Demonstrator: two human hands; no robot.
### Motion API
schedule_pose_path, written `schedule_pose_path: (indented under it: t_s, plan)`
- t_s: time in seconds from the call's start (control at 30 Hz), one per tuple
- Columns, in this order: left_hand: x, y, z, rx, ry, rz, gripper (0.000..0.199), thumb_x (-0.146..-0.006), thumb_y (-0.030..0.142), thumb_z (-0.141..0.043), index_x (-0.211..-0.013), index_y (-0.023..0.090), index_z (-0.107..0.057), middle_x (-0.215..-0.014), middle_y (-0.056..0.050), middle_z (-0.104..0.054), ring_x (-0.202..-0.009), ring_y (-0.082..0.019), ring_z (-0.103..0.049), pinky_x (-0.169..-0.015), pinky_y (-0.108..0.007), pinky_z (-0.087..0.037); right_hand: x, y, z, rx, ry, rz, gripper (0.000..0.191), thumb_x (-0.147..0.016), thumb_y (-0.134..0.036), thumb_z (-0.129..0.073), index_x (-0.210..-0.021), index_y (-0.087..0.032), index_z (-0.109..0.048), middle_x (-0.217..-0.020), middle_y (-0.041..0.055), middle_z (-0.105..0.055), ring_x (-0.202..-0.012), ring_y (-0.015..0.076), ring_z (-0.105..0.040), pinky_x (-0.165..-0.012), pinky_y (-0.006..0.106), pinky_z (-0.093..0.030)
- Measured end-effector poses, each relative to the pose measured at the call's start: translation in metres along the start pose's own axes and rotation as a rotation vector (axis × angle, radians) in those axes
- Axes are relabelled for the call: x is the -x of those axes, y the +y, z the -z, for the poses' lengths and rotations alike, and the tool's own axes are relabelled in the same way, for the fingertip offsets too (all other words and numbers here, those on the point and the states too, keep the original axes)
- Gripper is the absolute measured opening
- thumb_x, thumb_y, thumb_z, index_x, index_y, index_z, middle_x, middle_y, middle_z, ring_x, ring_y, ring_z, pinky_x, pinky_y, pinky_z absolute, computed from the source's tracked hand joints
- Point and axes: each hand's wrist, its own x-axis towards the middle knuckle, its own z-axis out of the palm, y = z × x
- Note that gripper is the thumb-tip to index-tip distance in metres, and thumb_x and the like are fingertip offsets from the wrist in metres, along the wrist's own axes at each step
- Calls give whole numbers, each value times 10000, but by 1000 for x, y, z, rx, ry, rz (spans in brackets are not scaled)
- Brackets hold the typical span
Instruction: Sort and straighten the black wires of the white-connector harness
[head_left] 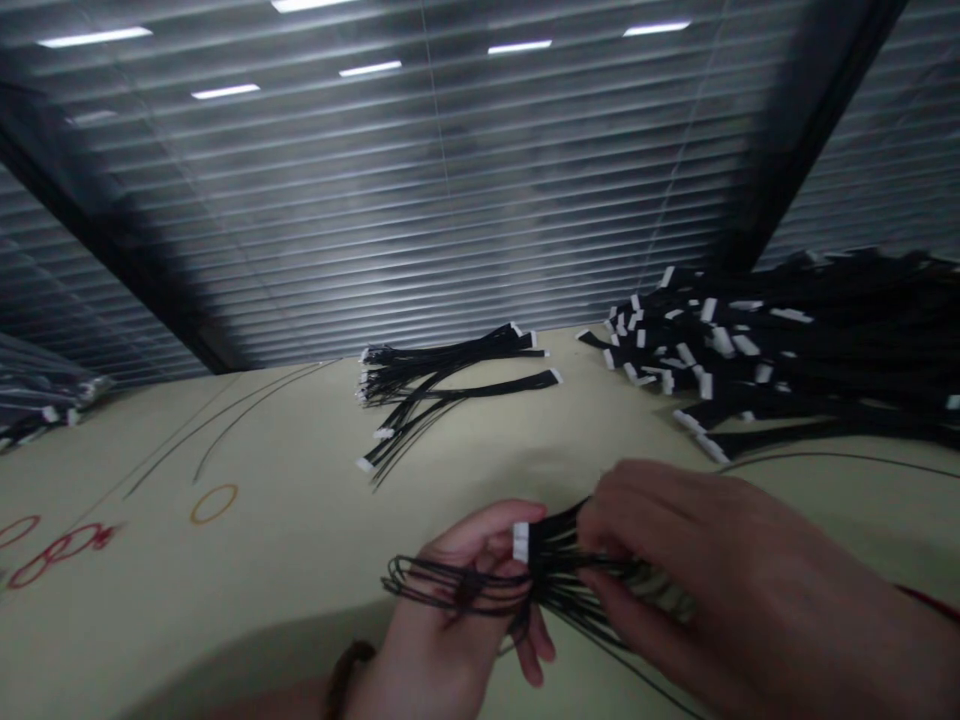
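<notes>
Thin black wires [559,570] with a white plastic connector [520,542] are sitting in the curled left hand [442,650]; the right hand [735,570] is pinching them, hiding some ends.

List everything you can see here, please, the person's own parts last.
large wire heap: one, black with white connectors, far right of the mat
small wire bundle: one, black with white connectors, mid-mat
held wire bundle: one, black with white connector, in both hands
left-edge wire pile: one, dark with white ends, at far left
orange ring: one, orange, on the mat
mat: one, pale green, under everything
window blinds: one set, grey, behind the mat
bracelet: one, dark brown, left wrist
left hand: one, under the held bundle
right hand: one, fingers on the wires
</notes>
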Motion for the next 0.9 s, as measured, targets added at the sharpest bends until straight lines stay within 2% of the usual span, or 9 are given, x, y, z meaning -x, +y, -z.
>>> schedule_pose_path:
  t_s: [0.1,0.17,0.27,0.33,0.43,0.57,0.67,0.8,0.9]
  plan:
    - [-3,0,4,63,11,40,226,-787,228,-672,-1010,251,-648,-604,45,-658,-467,-76,-637,-424,-121,-515,-8,28,9,241,56,22,307,-660,-172,-588,-966,-154,-567,-921,66,-574,-880,237,-515,-791,388,-395]
    - [-3,1,5,112,-14,80,243,-772,223,-687,-1010,244,-643,-590,45,-655,-460,-83,-639,-403,-114,-502,-15,53,10,264,14,-59,415,-627,-190,-629,-1030,-118,-562,-996,105,-565,-964,275,-497,-870,429,-371]
    - [0,0,3,181,-99,176,207,-780,200,-680,-982,239,-652,-578,37,-658,-429,-68,-622,-383,-90,-475,-24,80,-1,196,-27,-170,416,-698,-372,-668,-1010,-120,-557,-965,99,-574,-895,235,-531,-796,374,-420]
    - [2,-2,1,230,-143,219,169,-810,176,-643,-966,239,-660,-590,27,-663,-436,-64,-622,-383,-83,-466,-27,85,-17,125,-57,-218,422,-751,-481,-630,-979,-134,-555,-890,67,-592,-780,172,-556,-684,292,-441]
    - [4,-4,-2,267,-178,249,133,-846,185,-593,-952,215,-669,-660,-3,-676,-487,-79,-642,-376,-88,-461,-25,78,-41,34,-139,-267,363,-817,-496,-569,-896,-141,-574,-725,12,-595,-608,102,-535,-552,218,-401]
    - [2,-1,-2,156,-133,288,125,-791,231,-671,-912,214,-647,-579,31,-646,-415,-56,-609,-368,-78,-456,-25,68,-54,-9,-260,-274,391,-895,-480,-469,-813,-120,-597,-652,-9,-578,-554,83,-527,-546,224,-415]
    - [-3,2,0,94,-52,230,228,-752,259,-703,-959,208,-620,-573,39,-641,-395,-59,-596,-355,-89,-458,-26,72,-39,14,-333,-261,338,-861,-469,-523,-845,-144,-614,-670,-6,-601,-572,94,-550,-535,220,-406]
    - [-9,3,3,1,120,159,286,-748,177,-668,-1015,169,-567,-651,30,-638,-387,-67,-583,-341,-124,-459,-17,83,-1,129,-379,-250,378,-683,-480,-686,-908,-184,-615,-680,9,-620,-567,149,-567,-472,232,-337]
    - [-10,3,3,-64,192,150,308,-759,147,-627,-1050,150,-528,-612,39,-605,-384,-74,-570,-344,-144,-458,1,80,20,227,-354,-226,187,-756,-384,-609,-778,-198,-604,-654,15,-589,-526,151,-527,-481,259,-289]
